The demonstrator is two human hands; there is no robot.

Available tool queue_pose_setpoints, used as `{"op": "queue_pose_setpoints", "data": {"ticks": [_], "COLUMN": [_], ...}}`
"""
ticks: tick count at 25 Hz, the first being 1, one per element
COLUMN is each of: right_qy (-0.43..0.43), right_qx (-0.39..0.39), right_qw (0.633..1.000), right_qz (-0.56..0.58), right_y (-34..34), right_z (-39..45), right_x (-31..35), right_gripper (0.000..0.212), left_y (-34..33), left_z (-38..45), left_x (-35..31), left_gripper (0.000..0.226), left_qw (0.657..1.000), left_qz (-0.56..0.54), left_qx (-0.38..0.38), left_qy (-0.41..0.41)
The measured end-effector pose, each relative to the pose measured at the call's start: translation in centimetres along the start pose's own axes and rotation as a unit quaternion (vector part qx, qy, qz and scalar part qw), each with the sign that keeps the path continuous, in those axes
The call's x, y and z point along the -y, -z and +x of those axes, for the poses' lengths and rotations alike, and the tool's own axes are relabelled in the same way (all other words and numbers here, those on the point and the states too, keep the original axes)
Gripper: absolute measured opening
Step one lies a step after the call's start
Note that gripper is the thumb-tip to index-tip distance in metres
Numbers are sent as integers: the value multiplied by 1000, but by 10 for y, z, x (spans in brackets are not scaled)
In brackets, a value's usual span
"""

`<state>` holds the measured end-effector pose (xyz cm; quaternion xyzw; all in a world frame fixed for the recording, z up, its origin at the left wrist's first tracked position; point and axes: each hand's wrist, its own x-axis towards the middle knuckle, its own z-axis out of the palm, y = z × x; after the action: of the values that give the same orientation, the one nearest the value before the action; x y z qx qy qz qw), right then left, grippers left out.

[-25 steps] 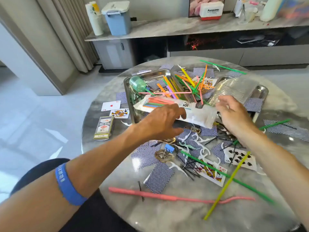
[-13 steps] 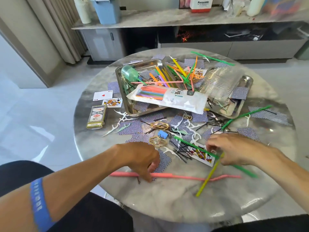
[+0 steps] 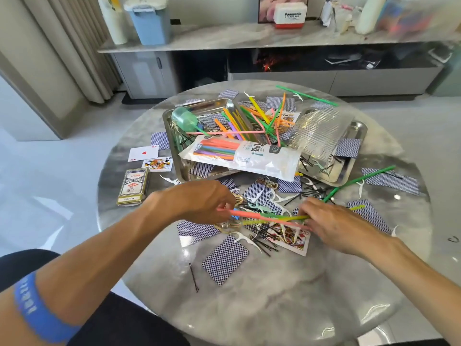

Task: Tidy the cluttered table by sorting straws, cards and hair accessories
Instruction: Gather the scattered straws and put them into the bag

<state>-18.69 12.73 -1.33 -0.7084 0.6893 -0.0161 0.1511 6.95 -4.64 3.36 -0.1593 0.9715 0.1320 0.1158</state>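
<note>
The head view looks down on a round marble tabletop (image 3: 249,308) covered with mixed-up things. At the far side sits a big metal tray (image 3: 172,146) with loose straws (image 3: 239,121) piled in it, and a bag of straws (image 3: 249,156) lies across its near rim. A second metal tray (image 3: 356,151) sits toward the far right edge with a stack of clear cups (image 3: 316,131) lying on it. A card box (image 3: 133,186) stands near the left edge, with two face-up cards (image 3: 149,157) just behind it. Blue-backed cards (image 3: 224,259), white floss picks (image 3: 252,242) and black hairpins (image 3: 264,239) are spread over the middle. One hairpin (image 3: 194,277) lies alone near the front edge. Over the middle, the left hand (image 3: 204,201) pinches one end of a pink straw (image 3: 262,217). The right hand (image 3: 331,226) curls round the other end, together with a green straw (image 3: 354,182) and a yellow straw (image 3: 274,219).
</note>
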Motion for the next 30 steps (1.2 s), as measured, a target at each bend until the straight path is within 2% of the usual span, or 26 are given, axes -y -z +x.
{"op": "queue_pose_setpoints", "data": {"ticks": [3, 5, 7, 8, 10, 12, 14, 16, 17, 18, 19, 21, 22, 23, 24, 26, 27, 28, 29, 30], "right_qy": [-3, 1, 17, 17, -15, -43, -82, -135, -155, -167, -167, -122, -79, -36, -8, 8, -10, -56, -109, -152], "right_qx": [-48, -47, -29, -30, -73, -111, -104, -86, -91, -108, -125, -128, -121, -115, -100, -33, -4, 2, -23, -73], "right_qw": [995, 991, 993, 996, 997, 993, 991, 987, 983, 973, 954, 919, 921, 928, 936, 953, 957, 958, 961, 971], "right_qz": [90, 123, 110, 82, 33, 7, -23, -13, 35, 116, 215, 353, 362, 353, 338, 302, 289, 280, 252, 168], "right_y": [18, 26, 25, 20, 7, 1, 5, 17, 24, 29, 35, 40, 39, 36, 34, 36, 41, 47, 51, 52], "right_z": [0, -2, -1, 1, 7, 12, 13, 12, 11, 11, 11, 11, 13, 15, 18, 24, 26, 25, 23, 20], "right_x": [-3, -1, 8, 14, 22, 23, 14, 3, 0, 2, 12, 49, 69, 86, 95, 83, 64, 41, 15, -12], "right_gripper": [12, 12, 9, 18, 29, 24, 24, 25, 29, 32, 33, 32, 31, 29, 25, 20, 21, 16, 6, 13], "left_y": [5, 5, 7, 8, 9, 13, 26, 42, 45, 44, 40, 28, 19, 10, 6, 3, 5, 9, 12, 15], "left_z": [1, 3, 3, 2, 2, 0, -7, -17, -19, -17, -12, 9, 22, 35, 44, 56, 59, 61, 62, 63], "left_x": [5, 3, 2, 1, -4, -1, 19, 43, 49, 46, 31, -20, -45, -66, -79, -82, -79, -74, -70, -66], "left_gripper": [31, 31, 27, 26, 22, 21, 19, 19, 20, 20, 19, 28, 30, 24, 24, 48, 52, 50, 47, 44], "left_qw": [999, 997, 996, 995, 994, 995, 994, 972, 952, 927, 893, 802, 763, 736, 714, 671, 633, 576, 521, 482], "left_qz": [-3, 5, -14, -22, -29, -30, -6, 5, -34, -128, -266, -532, -606, -640, -649, -645, -670, -717, -765, -797], "left_qx": [-48, -71, -91, -97, -105, -90, -79, -111, -151, -200, -234, -198, -178, -190, -227, -294, -306, -308, -304, -296], "left_qy": [-4, 7, 13, 9, -7, -2, 79, 209, 262, 290, 278, 185, 138, 114, 131, 216, 239, 243, 227, 212]}}
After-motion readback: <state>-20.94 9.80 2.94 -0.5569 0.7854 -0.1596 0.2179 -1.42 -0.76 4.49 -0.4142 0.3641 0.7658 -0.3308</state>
